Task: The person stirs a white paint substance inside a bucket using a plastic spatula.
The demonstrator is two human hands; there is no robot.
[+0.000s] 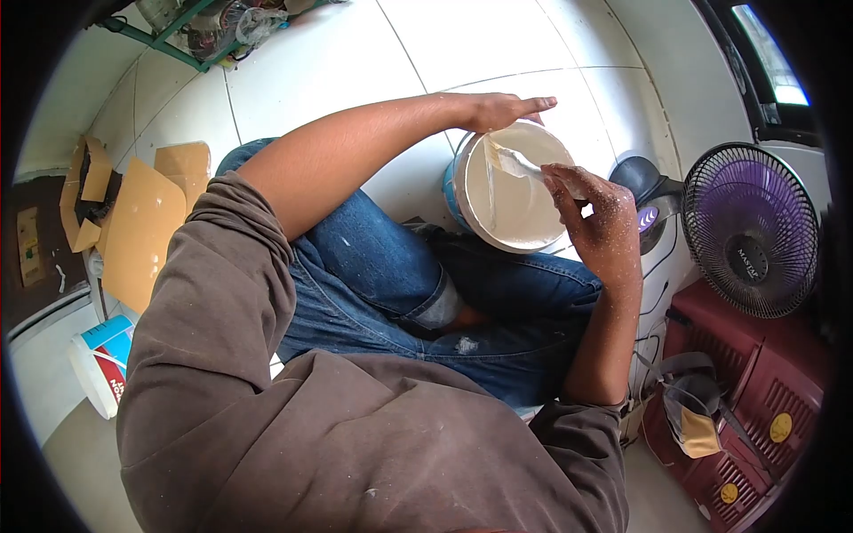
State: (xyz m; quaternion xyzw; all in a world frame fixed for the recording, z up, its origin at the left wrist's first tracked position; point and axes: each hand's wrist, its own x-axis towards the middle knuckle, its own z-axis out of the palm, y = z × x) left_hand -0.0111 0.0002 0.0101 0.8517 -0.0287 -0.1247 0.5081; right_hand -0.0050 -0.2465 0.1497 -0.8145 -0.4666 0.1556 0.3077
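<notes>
The person wears a brown-grey cloth shirt [355, 444] with pushed-up sleeves. Past it are the 2 bent legs in blue jeans [364, 266], with white specks and a rolled-up cuff.

Just past the legs is a round, blue and white bucket [457, 182] on the floor. It has pale, creamy stuff [524, 209] inside, and more is smeared on the wall and the rim. The right hand [600, 218] is over the right side of the bucket, dotted with white specks. It pinches the handle of a flat tool coated in white [512, 163], with the thumb and fingers closed on it. The end of the tool is inside the bucket, near the left wall. The left hand [502, 112] is at the far left part of the rim, with its fingers pointing right. I cannot tell if it grips the rim.

On the right is a dark red plastic box [755, 355] with slots and 2 round yellow stickers. A grey and tan mask [695, 413] is against it. A black round fan with purple blades [751, 231] is beside the box.

On the left are a tilted white tub with a blue and red label [100, 364] and brown cardboard pieces [147, 226]. Farther off, a green metal rack [164, 44] stands on the white tile floor [311, 53].
</notes>
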